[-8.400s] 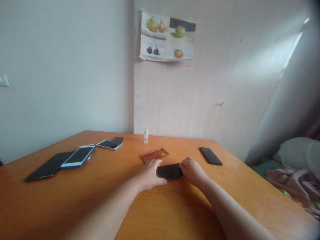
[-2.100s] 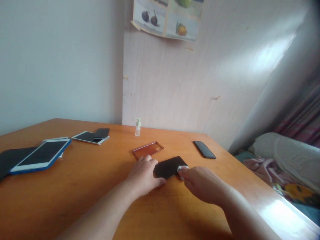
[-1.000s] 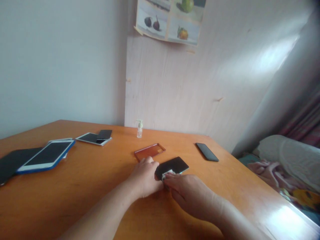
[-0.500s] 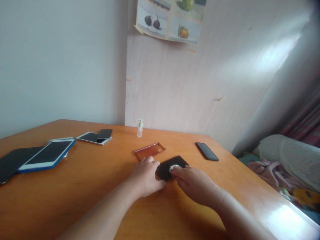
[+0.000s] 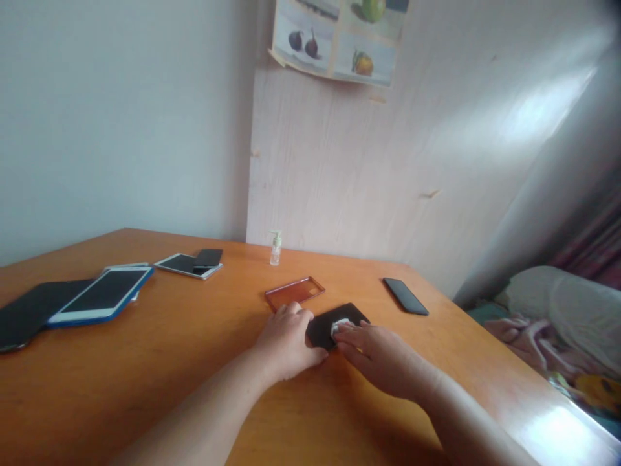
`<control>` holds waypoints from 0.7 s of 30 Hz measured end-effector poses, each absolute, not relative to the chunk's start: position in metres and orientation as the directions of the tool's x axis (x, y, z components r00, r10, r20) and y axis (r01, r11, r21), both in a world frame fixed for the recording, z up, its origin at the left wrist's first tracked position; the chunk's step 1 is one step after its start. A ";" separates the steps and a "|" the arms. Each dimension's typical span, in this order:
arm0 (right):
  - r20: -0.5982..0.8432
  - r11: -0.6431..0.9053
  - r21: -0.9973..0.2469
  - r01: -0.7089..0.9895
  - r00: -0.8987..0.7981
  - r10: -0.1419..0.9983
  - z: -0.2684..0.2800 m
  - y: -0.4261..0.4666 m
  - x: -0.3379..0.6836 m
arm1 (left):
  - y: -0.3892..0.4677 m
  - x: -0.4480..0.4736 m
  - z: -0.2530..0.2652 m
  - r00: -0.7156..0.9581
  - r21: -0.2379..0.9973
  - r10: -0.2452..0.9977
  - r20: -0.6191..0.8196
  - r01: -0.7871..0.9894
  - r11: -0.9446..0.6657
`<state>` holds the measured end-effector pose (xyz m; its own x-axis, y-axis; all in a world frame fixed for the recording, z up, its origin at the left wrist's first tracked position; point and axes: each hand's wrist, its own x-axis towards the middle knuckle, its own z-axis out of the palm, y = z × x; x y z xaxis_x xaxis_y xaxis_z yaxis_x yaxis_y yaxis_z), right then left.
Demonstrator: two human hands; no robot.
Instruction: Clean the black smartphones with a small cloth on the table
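A black phone [image 5: 354, 313] lies on the orange wooden table [image 5: 194, 362] in front of me. My left hand [image 5: 290, 343] grips its left end, thumb at the near edge and fingers at the far edge. Under the fingertips of my right hand [image 5: 381, 353] is a small white wipe [image 5: 339, 324], pressed onto the phone's upper face. Just beyond my left hand rests a reddish-brown, see-through phone case [image 5: 295, 292]. It does not hold a phone.
A small clear pump bottle [image 5: 275, 249] stands near the wall. Another dark phone [image 5: 405, 296] lies at the right. At left are a white tablet [image 5: 177, 264] with a dark phone [image 5: 208, 257] on it, a blue-edged tablet [image 5: 104, 294] and a black tablet [image 5: 33, 314].
The view has shifted slightly, so everything sits a little further right. My right fingers lie flatter over the wipe, still on the phone. My left hand keeps its grip.
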<state>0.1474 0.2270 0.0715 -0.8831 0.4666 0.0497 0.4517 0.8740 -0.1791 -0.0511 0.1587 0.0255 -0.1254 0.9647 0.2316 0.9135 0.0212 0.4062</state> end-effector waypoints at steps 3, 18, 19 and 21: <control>0.044 0.903 -0.199 0.381 -0.917 0.397 0.071 0.220 0.143 | 0.161 -0.051 0.022 -0.140 0.426 0.957 0.255 0.905 0.019; 0.066 0.909 -0.192 0.369 -0.920 0.387 0.070 0.212 0.129 | 0.163 -0.052 0.017 -0.179 0.478 0.951 0.251 0.877 0.039; 0.074 0.910 -0.188 0.371 -0.918 0.390 0.069 0.213 0.127 | 0.163 -0.052 0.017 -0.181 0.479 0.951 0.253 0.877 0.039; 0.090 0.916 -0.158 0.368 -0.919 0.384 0.065 0.215 0.117 | 0.164 -0.052 0.016 -0.179 0.474 0.949 0.258 0.879 0.037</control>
